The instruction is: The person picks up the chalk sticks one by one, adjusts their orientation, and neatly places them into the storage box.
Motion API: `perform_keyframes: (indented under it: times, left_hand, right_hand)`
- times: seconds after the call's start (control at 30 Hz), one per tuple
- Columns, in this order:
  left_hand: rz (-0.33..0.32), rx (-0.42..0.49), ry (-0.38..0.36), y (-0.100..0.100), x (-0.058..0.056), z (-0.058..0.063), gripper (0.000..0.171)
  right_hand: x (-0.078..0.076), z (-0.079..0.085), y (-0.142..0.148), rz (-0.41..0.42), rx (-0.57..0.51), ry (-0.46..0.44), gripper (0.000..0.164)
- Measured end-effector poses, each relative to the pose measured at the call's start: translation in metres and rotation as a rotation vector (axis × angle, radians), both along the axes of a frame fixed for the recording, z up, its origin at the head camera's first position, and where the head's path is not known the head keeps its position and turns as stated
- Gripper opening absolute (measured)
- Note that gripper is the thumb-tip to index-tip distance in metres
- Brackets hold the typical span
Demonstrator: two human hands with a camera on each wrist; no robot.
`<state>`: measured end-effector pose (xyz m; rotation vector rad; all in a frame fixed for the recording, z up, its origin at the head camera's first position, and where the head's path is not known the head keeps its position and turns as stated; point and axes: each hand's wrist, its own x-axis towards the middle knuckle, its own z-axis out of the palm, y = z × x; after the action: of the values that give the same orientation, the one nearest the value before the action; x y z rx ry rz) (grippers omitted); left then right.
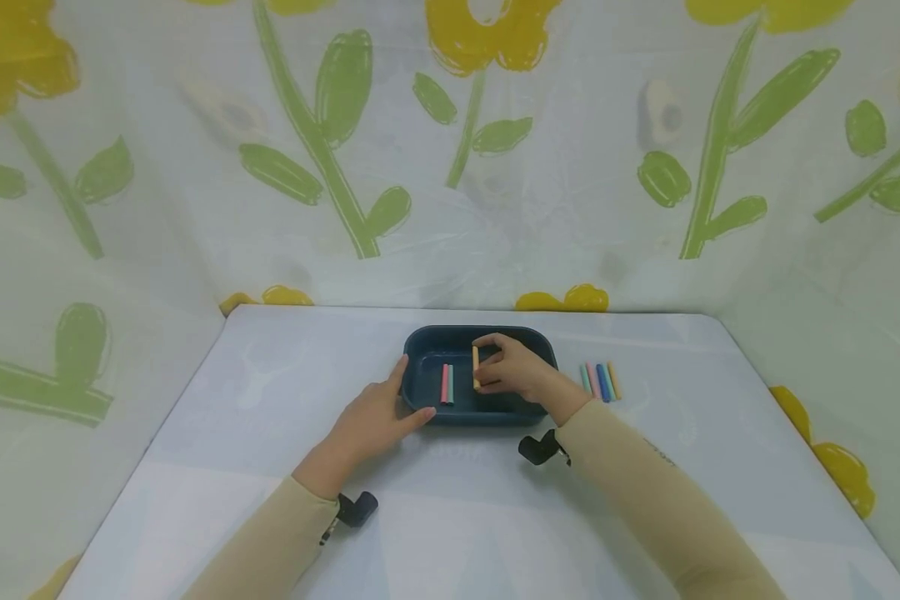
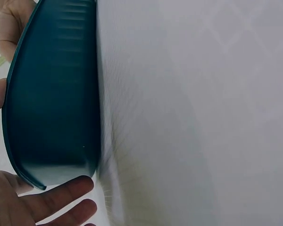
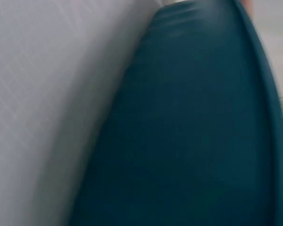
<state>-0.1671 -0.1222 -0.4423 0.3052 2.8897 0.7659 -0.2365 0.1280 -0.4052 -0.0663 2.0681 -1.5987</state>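
A dark blue-green tray [image 1: 480,418] with raised walls stands on the table. My left hand [image 1: 367,421] rests at its left front corner, thumb on the front rim and spread, fairly straight fingers along the end wall [image 2: 61,172]. Over the inside of the tray, my right hand [image 1: 513,369] pinches a yellow chalk stick [image 1: 476,357], held upright in the head view between thumb and fingers. Left of it, a pink chalk stick [image 1: 444,385] and a pale green one [image 1: 451,385] lie side by side on the tray floor. The right wrist view shows mostly the tray's outer wall [image 3: 193,117].
Right of the tray, several more chalk sticks lie in a loose row on the white table [image 1: 450,517], among them a blue one [image 1: 603,383] and an orange-yellow one [image 1: 614,380]. A flower-patterned curtain [image 1: 570,225] encloses the table's back and sides.
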Motion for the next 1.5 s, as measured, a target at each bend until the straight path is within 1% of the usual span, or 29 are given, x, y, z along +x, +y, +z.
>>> perform_keyframes:
  times: [0.13, 0.37, 0.57, 0.73, 0.8, 1.0, 1.17, 1.3, 1.4, 1.5]
  left_hand:
    - [-0.003, 0.003, 0.005, -0.001, 0.000, 0.000, 0.101]
    - [-0.011, 0.009, 0.021, -0.002, 0.000, 0.000, 0.102]
    - [-0.011, 0.017, 0.023, -0.002, 0.001, 0.000, 0.102]
    - [-0.003, 0.022, 0.017, -0.002, 0.000, -0.002, 0.102]
    - [0.000, 0.023, 0.014, -0.002, 0.000, -0.002, 0.102]
    - [0.003, 0.027, 0.012, -0.002, 0.001, -0.003, 0.102]
    - [0.001, 0.023, 0.019, -0.001, 0.001, -0.004, 0.101]
    - [0.000, 0.021, 0.027, -0.001, 0.001, -0.004, 0.101]
    - [-0.001, 0.021, 0.034, -0.001, 0.002, -0.004, 0.101]
    - [-0.003, 0.018, 0.039, -0.001, 0.002, -0.003, 0.101]
  right_hand:
    - [-0.001, -0.008, -0.008, 0.004, 0.038, 0.011, 0.063]
    - [-0.005, -0.022, -0.017, -0.015, 0.163, 0.029, 0.060]
    - [-0.006, -0.028, -0.023, -0.016, 0.195, 0.025, 0.059]
    - [-0.006, -0.033, -0.027, -0.030, 0.175, 0.019, 0.059]
    - [-0.007, -0.035, -0.029, -0.038, 0.173, 0.022, 0.059]
    - [-0.007, -0.035, -0.031, -0.042, 0.213, 0.040, 0.059]
    - [-0.004, -0.032, -0.032, -0.035, 0.237, 0.041, 0.058]
    - [-0.002, -0.031, -0.032, -0.021, 0.261, 0.059, 0.057]
    - [-0.001, -0.031, -0.032, -0.017, 0.271, 0.070, 0.055]
    - [-0.002, -0.031, -0.032, -0.022, 0.258, 0.066, 0.054]
